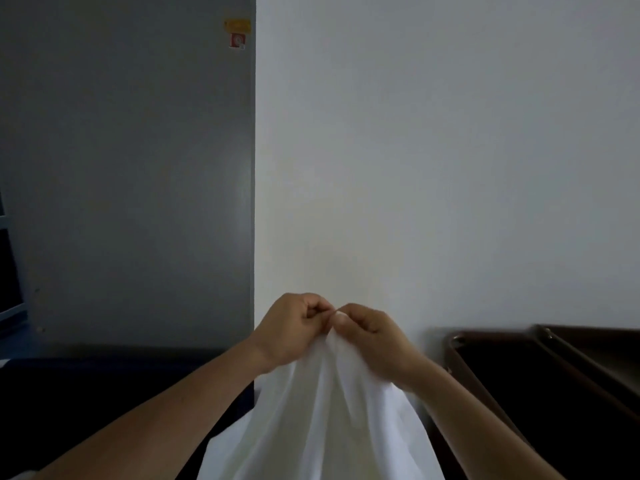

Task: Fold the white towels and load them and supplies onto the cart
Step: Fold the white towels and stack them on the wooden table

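Thin, smooth white towel (322,410) hanging in soft folds, lower center; pinched together up top by left hand (291,327) and right hand (372,336).

The room was dim. The white wall (433,150) was the brightest part, but it looked grey near the top. The panel (121,168) on the left was darker, and the bottom left corner was almost black. The inside of the bin (491,334) was lost in shadow. The towel (322,420) glowed pale. The whole picture was soft, and lines near the sides leaned.
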